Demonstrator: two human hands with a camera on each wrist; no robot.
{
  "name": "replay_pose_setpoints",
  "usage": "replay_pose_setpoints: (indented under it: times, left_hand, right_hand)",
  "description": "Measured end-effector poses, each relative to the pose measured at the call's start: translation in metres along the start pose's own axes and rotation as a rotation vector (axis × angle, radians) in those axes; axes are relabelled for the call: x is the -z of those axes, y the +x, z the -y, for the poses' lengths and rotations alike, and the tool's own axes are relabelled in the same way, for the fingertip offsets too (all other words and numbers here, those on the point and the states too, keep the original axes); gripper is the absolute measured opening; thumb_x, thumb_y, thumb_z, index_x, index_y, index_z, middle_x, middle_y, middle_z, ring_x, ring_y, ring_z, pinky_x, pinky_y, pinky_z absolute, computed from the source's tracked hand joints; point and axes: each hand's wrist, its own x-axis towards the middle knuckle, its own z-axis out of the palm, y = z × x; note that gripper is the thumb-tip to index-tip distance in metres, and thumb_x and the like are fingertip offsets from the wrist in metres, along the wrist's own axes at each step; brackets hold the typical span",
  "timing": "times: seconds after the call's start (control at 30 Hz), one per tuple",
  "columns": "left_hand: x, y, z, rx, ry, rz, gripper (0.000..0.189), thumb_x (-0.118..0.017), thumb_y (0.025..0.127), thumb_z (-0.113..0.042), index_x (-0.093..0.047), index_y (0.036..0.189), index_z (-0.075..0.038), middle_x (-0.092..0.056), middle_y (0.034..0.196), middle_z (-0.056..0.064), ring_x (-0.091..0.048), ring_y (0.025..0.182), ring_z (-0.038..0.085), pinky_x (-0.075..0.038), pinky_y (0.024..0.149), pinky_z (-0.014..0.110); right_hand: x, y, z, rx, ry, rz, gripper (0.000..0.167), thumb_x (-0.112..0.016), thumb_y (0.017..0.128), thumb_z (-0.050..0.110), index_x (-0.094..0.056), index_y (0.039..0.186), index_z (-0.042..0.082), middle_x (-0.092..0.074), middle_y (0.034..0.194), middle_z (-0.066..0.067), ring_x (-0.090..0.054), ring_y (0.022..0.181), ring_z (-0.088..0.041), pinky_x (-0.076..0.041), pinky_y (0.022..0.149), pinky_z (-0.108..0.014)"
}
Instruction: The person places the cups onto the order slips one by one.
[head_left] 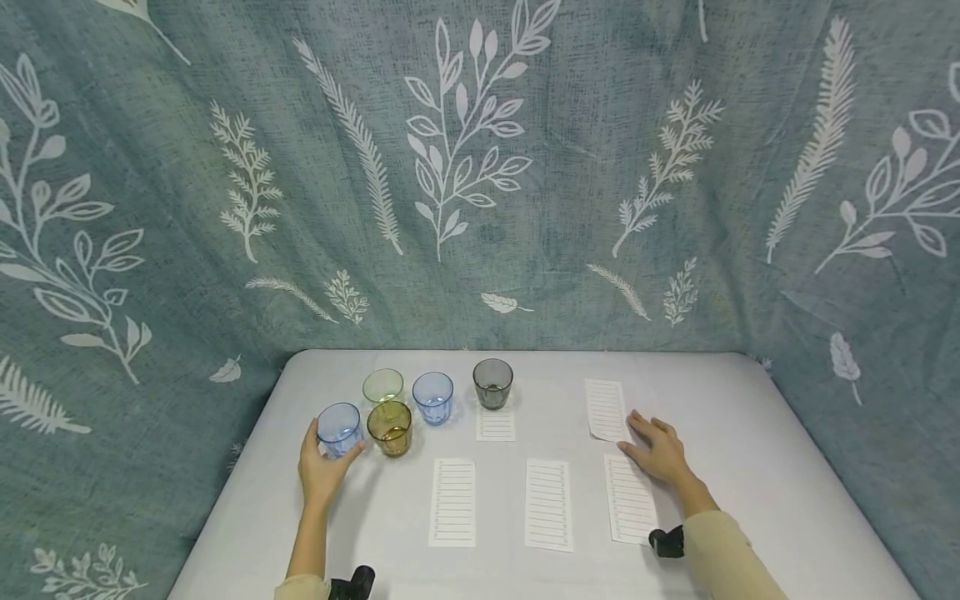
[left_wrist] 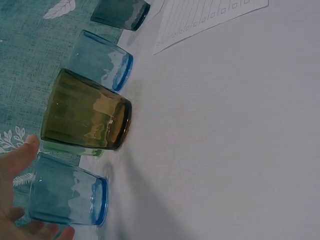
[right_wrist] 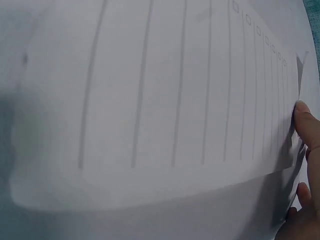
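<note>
Near slips (head_left: 549,505), 12–2 o'clock: no glass. Left grip (head_left: 324,473) curled round blue glass (head_left: 339,427), 11. Right grip (head_left: 662,452) loosely spread, touching far-right slip (head_left: 605,408), 1. Grey glass (head_left: 492,385) on far-centre slip (head_left: 496,428), 12. Looks like one placed, four left.

On the head view's clock face, the near blue tumbler (head_left: 339,427) at eight looks like clear, glossy glass with softly faceted walls. The amber tumbler (head_left: 390,433) at seven, green tumbler (head_left: 382,385) at eight, far blue tumbler (head_left: 433,404) at seven and grey tumbler (head_left: 492,387) at six share that smooth, shiny transparency. From four to six o'clock lie checklist sheets (head_left: 606,408) of thin, matt paper. The white tabletop (head_left: 750,458) is smooth and dull, its material hard to tell. At twelve hangs a curtain (head_left: 570,208) of creased, matt cloth with a rough, linen-like grain. Around half past four, the sleeve (head_left: 731,554) is matt fabric, the black wrist device (head_left: 667,543) plastic-looking.
</note>
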Motion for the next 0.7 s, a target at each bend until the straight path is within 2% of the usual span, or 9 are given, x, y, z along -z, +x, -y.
replay_pose_setpoints:
  times: [0.1, 0.4, 0.7]
  left_hand:
    - [-0.0003, 0.0021, 0.0024, 0.022, -0.05, 0.0, 0.091, -0.079, 0.072, -0.008, -0.024, 0.141, 0.014, -0.03, 0.142, 0.036, -0.034, 0.128, 0.05, -0.038, 0.1, 0.057]
    - [0.0011, 0.006, 0.0045, 0.134, -0.145, -0.009, 0.083, -0.073, 0.078, -0.002, -0.023, 0.143, 0.011, -0.031, 0.142, 0.035, -0.035, 0.128, 0.05, -0.035, 0.104, 0.053]
    - [-0.0018, 0.0073, 0.007, 0.148, -0.178, -0.032, 0.08, -0.074, 0.077, -0.002, -0.028, 0.141, 0.01, -0.034, 0.14, 0.035, -0.036, 0.127, 0.049, -0.033, 0.106, 0.052]
  right_hand:
    - [0.0004, 0.0003, 0.0008, -0.011, -0.001, 0.008, 0.061, -0.063, 0.09, 0.031, -0.042, 0.136, -0.002, -0.031, 0.148, -0.02, -0.018, 0.132, -0.051, -0.013, 0.1, -0.073]
    - [0.0001, 0.0049, 0.0039, 0.009, -0.009, 0.053, 0.056, -0.063, 0.089, 0.025, -0.044, 0.136, 0.002, -0.034, 0.147, -0.019, -0.017, 0.132, -0.051, -0.009, 0.1, -0.073]
    - [0.001, 0.0024, 0.0061, 0.025, -0.023, 0.058, 0.052, -0.06, 0.09, 0.02, -0.045, 0.135, -0.001, -0.036, 0.145, -0.02, -0.016, 0.132, -0.052, -0.008, 0.102, -0.071]
